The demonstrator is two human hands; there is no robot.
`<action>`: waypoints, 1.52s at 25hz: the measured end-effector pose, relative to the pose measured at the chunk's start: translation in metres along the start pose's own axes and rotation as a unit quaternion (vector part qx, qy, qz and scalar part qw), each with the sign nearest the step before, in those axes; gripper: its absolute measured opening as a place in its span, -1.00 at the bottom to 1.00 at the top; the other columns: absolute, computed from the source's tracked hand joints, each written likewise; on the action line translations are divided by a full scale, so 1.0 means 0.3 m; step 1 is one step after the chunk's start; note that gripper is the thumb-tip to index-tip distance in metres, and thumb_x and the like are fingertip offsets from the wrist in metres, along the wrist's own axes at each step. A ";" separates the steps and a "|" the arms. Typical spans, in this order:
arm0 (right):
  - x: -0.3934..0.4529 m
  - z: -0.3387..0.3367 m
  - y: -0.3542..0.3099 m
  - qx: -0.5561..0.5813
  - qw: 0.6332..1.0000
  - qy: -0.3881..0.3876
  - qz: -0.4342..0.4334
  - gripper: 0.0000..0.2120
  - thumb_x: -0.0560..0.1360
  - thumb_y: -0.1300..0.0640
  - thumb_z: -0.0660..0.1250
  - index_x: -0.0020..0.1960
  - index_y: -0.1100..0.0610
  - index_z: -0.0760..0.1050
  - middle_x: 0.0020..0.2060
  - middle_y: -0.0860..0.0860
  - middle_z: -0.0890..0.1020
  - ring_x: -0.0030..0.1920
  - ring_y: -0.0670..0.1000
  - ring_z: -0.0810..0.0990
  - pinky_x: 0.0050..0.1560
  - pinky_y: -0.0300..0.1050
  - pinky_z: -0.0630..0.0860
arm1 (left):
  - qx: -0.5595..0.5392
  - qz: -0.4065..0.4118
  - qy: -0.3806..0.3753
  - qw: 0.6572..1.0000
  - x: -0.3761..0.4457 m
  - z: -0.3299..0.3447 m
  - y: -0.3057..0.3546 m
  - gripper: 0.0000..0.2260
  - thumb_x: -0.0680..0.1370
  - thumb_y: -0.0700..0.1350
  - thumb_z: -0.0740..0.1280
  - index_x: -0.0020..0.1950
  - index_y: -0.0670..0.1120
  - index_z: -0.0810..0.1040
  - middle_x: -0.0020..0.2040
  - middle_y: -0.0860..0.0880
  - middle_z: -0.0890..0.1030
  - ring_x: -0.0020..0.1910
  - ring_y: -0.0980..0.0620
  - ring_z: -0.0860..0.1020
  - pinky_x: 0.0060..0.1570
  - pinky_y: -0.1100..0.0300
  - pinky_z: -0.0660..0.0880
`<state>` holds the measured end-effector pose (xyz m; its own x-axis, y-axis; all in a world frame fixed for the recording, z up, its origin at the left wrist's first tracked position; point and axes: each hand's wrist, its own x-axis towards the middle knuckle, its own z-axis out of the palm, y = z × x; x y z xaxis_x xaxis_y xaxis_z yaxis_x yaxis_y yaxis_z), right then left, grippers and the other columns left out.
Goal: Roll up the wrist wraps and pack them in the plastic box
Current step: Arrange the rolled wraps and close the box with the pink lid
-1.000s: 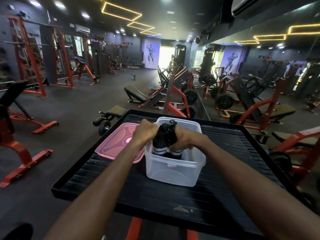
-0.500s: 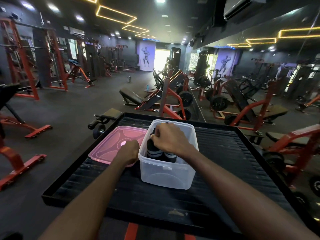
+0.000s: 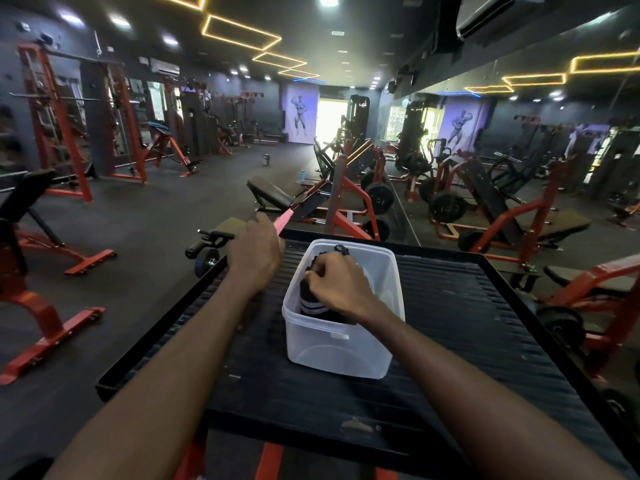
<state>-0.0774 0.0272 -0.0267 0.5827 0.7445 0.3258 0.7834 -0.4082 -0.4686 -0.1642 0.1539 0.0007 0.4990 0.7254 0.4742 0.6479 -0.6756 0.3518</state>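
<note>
1. A clear plastic box (image 3: 341, 344) stands open on a black ribbed platform (image 3: 467, 327), near its far edge.
2. The rolled wrist wraps (image 3: 311, 303), black with white stripes, sit upright inside the box, against its left wall.
3. The right hand (image 3: 337, 284) reaches down into the box from above; its fingers are curled over the top of the wraps and press or pinch them, the knuckles level with the rim.
4. A small black loop of the wraps pokes up just beyond the right hand's knuckles.
5. The left hand (image 3: 256, 252) is lifted to the left of the box, above the far left corner of the platform.
6. It grips a pink lid (image 3: 284, 217), seen almost edge-on, with only a thin pink strip showing past the fingers, tilted up and away.
7. The lid is apart from the box, not over its opening.
8. Both forearms stretch forward from the bottom corners of the view.
9. Around the platform stand red-framed gym machines (image 3: 349, 202), a black bench (image 3: 270, 195) and dark rubber flooring; a mirror runs along the right side.
</note>
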 end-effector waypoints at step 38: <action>-0.122 -0.150 0.133 -0.009 0.971 0.090 0.223 -0.41 0.55 -0.11 0.19 0.48 0.13 0.19 0.41 0.23 0.30 0.37 0.25 0.34 0.30 0.20 0.41 | -0.034 -0.091 -0.080 0.992 -0.191 -0.009 0.162 -0.70 0.64 -0.07 0.18 0.27 -0.21 0.49 0.26 -0.22 0.56 0.23 -0.21 0.50 -0.06 0.04 0.30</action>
<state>-0.0577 -0.0401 -0.0205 0.8920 0.3877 0.2324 0.4469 -0.6792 -0.5822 -0.1629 0.0792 -0.0071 0.4651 0.8445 0.2654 0.6985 -0.5343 0.4761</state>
